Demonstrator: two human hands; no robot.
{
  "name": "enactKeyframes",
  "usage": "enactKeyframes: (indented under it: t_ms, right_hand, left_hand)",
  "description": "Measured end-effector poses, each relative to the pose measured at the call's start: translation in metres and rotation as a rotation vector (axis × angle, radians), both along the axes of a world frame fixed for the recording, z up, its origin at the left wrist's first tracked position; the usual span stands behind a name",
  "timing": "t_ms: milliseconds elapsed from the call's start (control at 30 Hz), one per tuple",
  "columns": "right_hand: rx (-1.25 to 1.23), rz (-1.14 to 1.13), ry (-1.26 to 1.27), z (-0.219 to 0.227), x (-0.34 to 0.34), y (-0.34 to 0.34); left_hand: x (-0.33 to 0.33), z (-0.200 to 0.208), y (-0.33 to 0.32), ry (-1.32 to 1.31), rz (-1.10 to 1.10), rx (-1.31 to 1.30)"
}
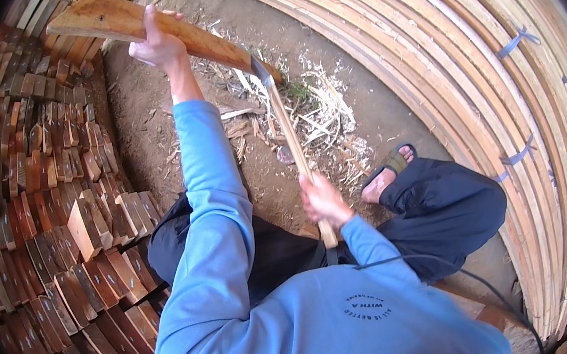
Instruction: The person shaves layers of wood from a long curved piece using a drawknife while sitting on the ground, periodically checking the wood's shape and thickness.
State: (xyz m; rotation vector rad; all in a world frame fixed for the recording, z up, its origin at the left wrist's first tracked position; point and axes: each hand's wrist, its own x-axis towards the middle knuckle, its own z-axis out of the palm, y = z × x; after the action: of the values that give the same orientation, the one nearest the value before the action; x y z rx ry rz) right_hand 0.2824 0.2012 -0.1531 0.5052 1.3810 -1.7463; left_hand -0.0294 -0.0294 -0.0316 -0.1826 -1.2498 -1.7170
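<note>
Plank is clamped in left hand, tool in right hand, over dirt and shavings between wood stacks.

The floor is bare brown earth, strewn near the upper middle with pale wood shavings around a small tuft of green grass. Along the right side runs a tall stack of long, light-coloured planks, with blue ties showing at several places. On the left, reddish-brown timber pieces are piled in close rows, their ends facing outward. The light is soft and even.
</note>
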Motion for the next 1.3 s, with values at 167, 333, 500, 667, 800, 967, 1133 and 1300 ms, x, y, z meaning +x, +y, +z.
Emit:
enactKeyframes:
  t_ms: [167,333,500,667,800,967,1133,1300]
  right_hand:
    - [-0.055,-0.069,0.085,-0.026,-0.034,-0.002]
    - [-0.097,-0.095,-0.06,-0.003,-0.001,0.003]
    - [0.003,-0.046,0.013,0.002,-0.029,-0.007]
    - [-0.033,-0.016,0.065,-0.015,-0.04,-0.014]
    - [-0.13,-0.052,-0.021,-0.046,-0.049,-0.003]
    - [-0.403,-0.18,-0.149,-0.021,-0.047,0.017]
    - [-0.278,-0.143,-0.06,-0.015,-0.044,0.027]
    - [-0.339,-0.021,-0.023,-0.039,-0.065,0.074]
  left_hand:
    - [-0.004,0.0,0.01,-0.06,-0.077,-0.04]
    - [0.005,0.001,-0.013,-0.163,0.04,-0.011]
    - [0.019,0.011,-0.007,-0.13,-0.069,0.074]
    - [0.026,0.023,0.012,-0.024,-0.109,-0.115]
    - [0.026,0.009,0.026,0.015,-0.206,-0.141]
    - [0.012,-0.001,0.04,-0.073,-0.188,-0.196]
    - [0.011,0.001,0.038,-0.101,-0.433,-0.181]
    - [0.005,-0.007,-0.002,-0.143,-0.717,-0.075]
